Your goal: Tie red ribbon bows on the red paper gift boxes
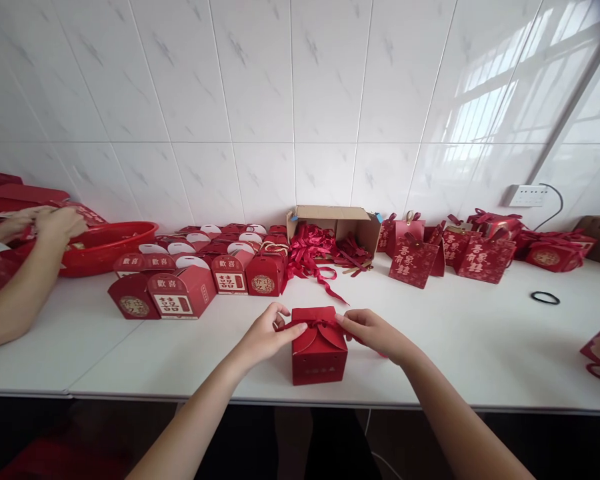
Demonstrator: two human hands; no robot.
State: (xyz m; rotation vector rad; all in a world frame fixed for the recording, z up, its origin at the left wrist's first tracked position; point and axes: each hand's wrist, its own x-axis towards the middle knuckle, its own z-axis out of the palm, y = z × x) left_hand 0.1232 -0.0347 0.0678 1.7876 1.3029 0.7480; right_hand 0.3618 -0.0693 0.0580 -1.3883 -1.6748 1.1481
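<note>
A small red gift box stands near the front edge of the white table, right before me. A red ribbon runs across its folded top. My left hand pinches the ribbon's left end at the box's upper left corner. On the other side, my right hand pinches the ribbon's right end. Both hands are closed on the ribbon and touch the box top.
Several finished red boxes sit in rows at the back left. A cardboard box spills red ribbons. Red gift bags line the back right. A black hair band lies alone. Another person's hands work near a red basin.
</note>
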